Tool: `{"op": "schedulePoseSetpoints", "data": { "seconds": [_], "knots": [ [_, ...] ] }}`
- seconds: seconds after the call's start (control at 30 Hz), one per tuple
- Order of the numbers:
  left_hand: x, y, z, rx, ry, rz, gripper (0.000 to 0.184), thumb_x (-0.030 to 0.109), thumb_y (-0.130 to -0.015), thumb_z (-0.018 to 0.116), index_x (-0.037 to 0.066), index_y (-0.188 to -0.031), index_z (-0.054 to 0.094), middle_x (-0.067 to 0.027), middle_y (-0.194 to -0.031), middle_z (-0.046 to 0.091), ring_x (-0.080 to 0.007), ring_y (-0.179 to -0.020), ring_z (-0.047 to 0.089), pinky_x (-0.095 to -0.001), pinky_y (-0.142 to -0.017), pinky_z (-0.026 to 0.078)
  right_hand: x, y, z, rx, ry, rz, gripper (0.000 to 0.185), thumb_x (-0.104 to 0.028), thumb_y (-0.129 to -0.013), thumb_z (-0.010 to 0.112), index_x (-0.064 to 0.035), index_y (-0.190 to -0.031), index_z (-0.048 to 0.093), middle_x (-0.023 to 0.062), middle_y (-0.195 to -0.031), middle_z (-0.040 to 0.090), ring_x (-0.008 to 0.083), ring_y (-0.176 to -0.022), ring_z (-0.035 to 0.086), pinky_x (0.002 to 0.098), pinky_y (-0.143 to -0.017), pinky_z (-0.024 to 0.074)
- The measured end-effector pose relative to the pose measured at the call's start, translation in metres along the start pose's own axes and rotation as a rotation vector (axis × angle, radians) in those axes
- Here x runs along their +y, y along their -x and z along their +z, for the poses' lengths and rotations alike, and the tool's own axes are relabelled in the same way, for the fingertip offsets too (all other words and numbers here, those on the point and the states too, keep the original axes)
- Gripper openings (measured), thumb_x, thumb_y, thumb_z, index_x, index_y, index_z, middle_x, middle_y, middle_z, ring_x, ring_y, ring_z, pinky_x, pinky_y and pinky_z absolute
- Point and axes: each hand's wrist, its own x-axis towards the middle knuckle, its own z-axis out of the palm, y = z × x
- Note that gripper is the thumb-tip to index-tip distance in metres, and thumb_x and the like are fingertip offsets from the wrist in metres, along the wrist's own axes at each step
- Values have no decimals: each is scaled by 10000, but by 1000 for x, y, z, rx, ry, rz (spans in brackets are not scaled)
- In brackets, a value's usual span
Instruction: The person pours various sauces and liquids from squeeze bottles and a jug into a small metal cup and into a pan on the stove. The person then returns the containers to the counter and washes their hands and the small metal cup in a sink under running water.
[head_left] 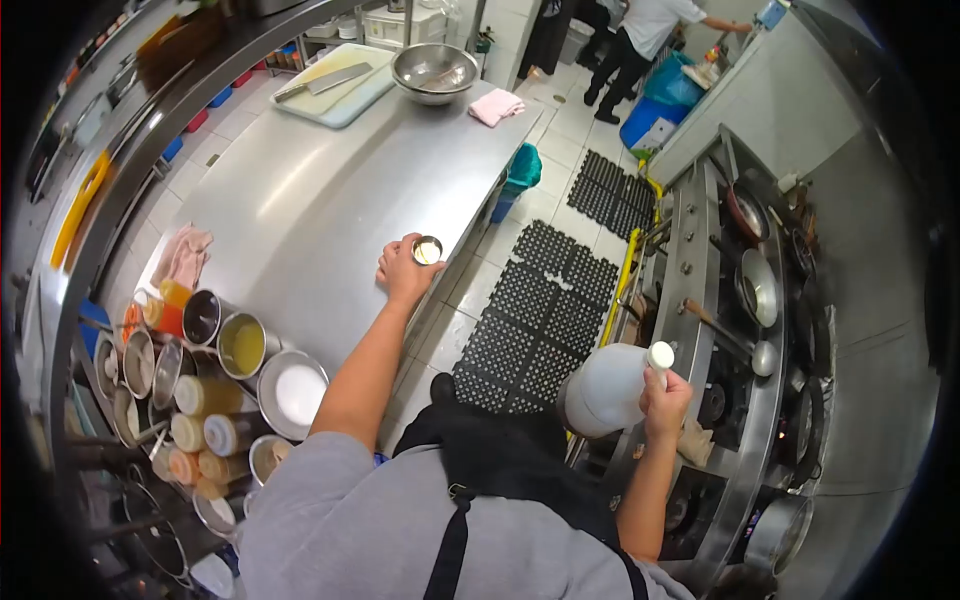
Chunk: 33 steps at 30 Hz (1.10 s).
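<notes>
Gripping a small metal cup (428,251) in the left hand (402,268), with fingers curled around its side, over the edge of a steel counter (320,230); pale inside, and hard to tell whether from contents or reflected light. Clasping a translucent jug (607,392) in the right hand (666,405), with fingers closed around its handle, just below a white cap (660,354), between counter and stove (683,290). Dressed in a grey shirt (345,510) and black apron (505,455). Neighboured on the stove side by a beige cloth (695,443), a ladle (763,358) and pans (757,285). Flanked at left by crowded bottles (207,396), a pot of yellow liquid (245,345) and a pot of something white (298,392), near a pink cloth (185,256) at the counter's edge. Backed at the counter's far end by a knife (338,78) on a pale board (355,103), steel bowls (433,75) and a pink towel (495,106). Spread with black mats (535,310) along the tiled floor. Shared, in the background, with a person (645,35) in a white top and dark trousers, with one arm stretched out, near a blue bin (637,122) bearing a white patch too small to read.
</notes>
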Motion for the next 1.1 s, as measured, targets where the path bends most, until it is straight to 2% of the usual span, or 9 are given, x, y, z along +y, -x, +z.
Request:
{"op": "schedulePoseSetpoints", "data": {
  "seconds": [0.2, 0.33, 0.4, 0.47, 0.6, 0.77, 0.9, 0.97, 1.1],
  "knots": [
    [12, -46, 20, 51, 19, 31, 725, 379, -675, 930, 309, -1336, 640, -80, -1387, 494, -305, -1326, 420, -526, -1122, 250, 32, -39, 7, -1, 77, 34, 250, -132, -944, 770, -35, -758, 635, -46, -588, 501, 47, -443, 395, 251, -421, 261],
    [17, -41, 15, 41, -75, 55, 948, 473, -652, 943, 200, -1460, 528, -116, -1436, 464, -323, -1357, 397, -539, -1132, 241, 26, -69, 21, -50, 45, 86, 283, -205, -892, 846, -17, -758, 682, -56, -619, 542, 42, -508, 438, 249, -469, 315],
    [32, -31, 8, 34, -87, 39, 1125, 480, -649, 951, 172, -1567, 378, -152, -1520, 392, -367, -1379, 402, -585, -1123, 283, 22, -81, 32, -127, 80, 108, 254, -171, -886, 839, -16, -752, 689, -62, -628, 545, 35, -532, 440, 250, -485, 320],
    [74, -6, -7, 59, 97, 248, 1043, 430, -681, 942, 147, -1546, 432, -157, -1497, 449, -371, -1345, 468, -560, -1100, 354, 23, -94, 43, -253, 193, 32, 201, -152, -852, 853, 13, -811, 745, -32, -701, 650, 52, -632, 546, 264, -561, 429],
    [184, 59, -57, -490, 454, 1037, 654, 302, -771, 879, 94, -1341, 634, -136, -1358, 617, -357, -1247, 584, -441, -1050, 460, 23, -116, 76, -453, 244, -48, 203, -163, -838, 857, 18, -885, 776, -13, -734, 699, 57, -679, 580, 274, -595, 466],
    [213, 76, -45, -583, 238, 1267, 347, 151, -879, 735, 89, -1216, 680, -116, -1268, 623, -326, -1125, 611, -433, -940, 504, 25, -137, 100, -657, 252, -164, 191, -188, -842, 845, -25, -935, 807, 16, -708, 709, 56, -645, 559, 295, -580, 466],
    [215, 69, -51, -537, 90, 1309, 309, 153, -860, 661, 68, -1157, 660, -127, -1195, 621, -312, -1030, 627, -435, -861, 524, 5, -142, 116, -720, 306, -315, 216, -209, -836, 829, -24, -945, 810, 108, -692, 709, 71, -616, 562, 308, -574, 470],
    [209, 69, -47, -416, 43, 1373, 271, 175, -880, 638, 46, -1118, 635, -125, -1072, 599, -298, -950, 622, -433, -821, 526, 2, -143, 124, -729, 271, -263, 179, -160, -828, 811, 2, -902, 795, 60, -776, 760, 74, -721, 638, 309, -660, 519],
    [192, 66, -25, -300, -26, 1356, 258, 247, -889, 644, 31, -1026, 617, -100, -932, 567, -287, -898, 610, -420, -770, 517, 32, -161, 131, -809, 291, -247, 179, -150, -828, 809, 24, -854, 772, 37, -761, 738, 79, -722, 626, 304, -651, 510]
  ]
}}
